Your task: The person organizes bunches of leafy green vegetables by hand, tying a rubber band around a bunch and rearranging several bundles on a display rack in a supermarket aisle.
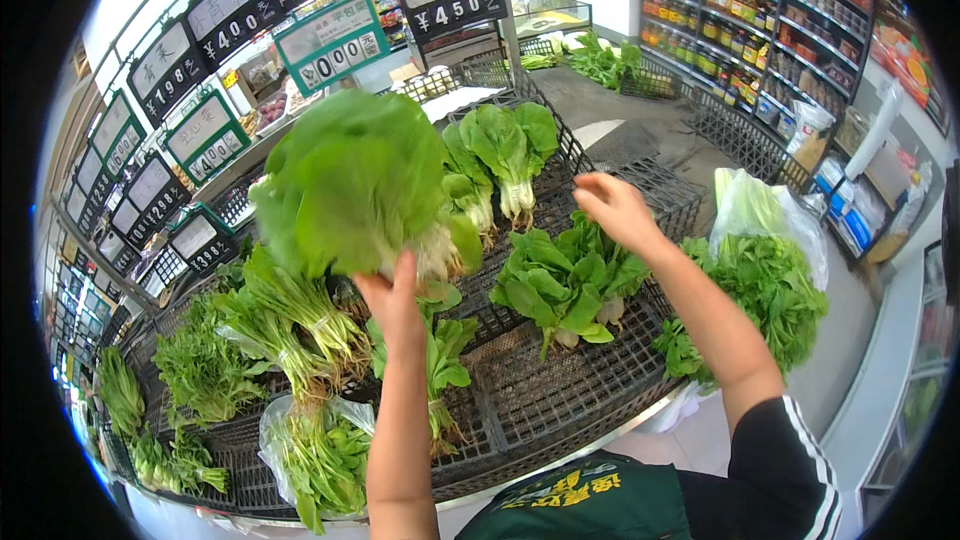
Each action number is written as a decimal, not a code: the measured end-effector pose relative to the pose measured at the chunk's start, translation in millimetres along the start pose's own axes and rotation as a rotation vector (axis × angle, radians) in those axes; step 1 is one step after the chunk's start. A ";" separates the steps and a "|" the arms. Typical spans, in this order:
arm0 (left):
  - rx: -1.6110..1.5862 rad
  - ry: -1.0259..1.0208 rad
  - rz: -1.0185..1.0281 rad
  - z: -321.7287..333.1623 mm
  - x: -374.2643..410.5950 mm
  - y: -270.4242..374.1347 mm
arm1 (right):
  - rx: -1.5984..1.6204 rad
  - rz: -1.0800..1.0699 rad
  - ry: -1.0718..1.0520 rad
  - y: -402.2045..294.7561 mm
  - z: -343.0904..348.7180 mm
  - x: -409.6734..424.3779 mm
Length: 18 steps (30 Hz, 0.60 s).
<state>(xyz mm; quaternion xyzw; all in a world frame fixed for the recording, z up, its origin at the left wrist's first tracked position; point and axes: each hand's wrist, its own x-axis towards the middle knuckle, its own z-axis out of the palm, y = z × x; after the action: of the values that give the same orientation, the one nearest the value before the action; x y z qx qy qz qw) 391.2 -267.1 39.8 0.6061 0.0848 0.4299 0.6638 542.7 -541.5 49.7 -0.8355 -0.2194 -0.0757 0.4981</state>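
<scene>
A large bunch of broad-leaved greens (352,180), blurred by motion, is held up by my left hand (394,300), which grips it near its pale roots. My right hand (611,206) hangs above the black crates with nothing in it, its fingers slightly curled and apart. Below that hand lie leafy greens with pale, bulbous bases (562,281). Behind them, bunches of broad-leaved greens (514,154) lie with their roots towards me. Part of another leafy bunch (446,367) shows beside my left forearm.
Black plastic crates (555,405) form a sloped display. Bundled stemmed greens (315,322) and a plastic-wrapped bunch (326,450) lie at left. Celery in a clear bag (757,255) sits at right. Price signs (330,41) hang over the far side; shelves of jars (712,15) stand behind.
</scene>
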 end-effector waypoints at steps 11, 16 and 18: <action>-0.049 -0.025 -0.362 -18.5 -174.5 -71.4 | -0.088 0.529 -0.281 78.0 135.2 147.5; -0.527 -0.021 -0.582 -32.9 -142.2 -43.4 | 0.206 0.478 -0.290 61.4 111.8 149.5; -0.579 -0.021 -0.602 -38.1 -134.1 -37.8 | 0.699 0.542 -0.214 31.4 80.9 143.9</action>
<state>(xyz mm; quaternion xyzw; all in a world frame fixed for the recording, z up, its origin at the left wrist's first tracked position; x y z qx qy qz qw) 302.2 -325.5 -57.7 0.3469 0.1270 0.2166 0.9037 677.5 -442.4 34.4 -0.6474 -0.0554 0.2227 0.7268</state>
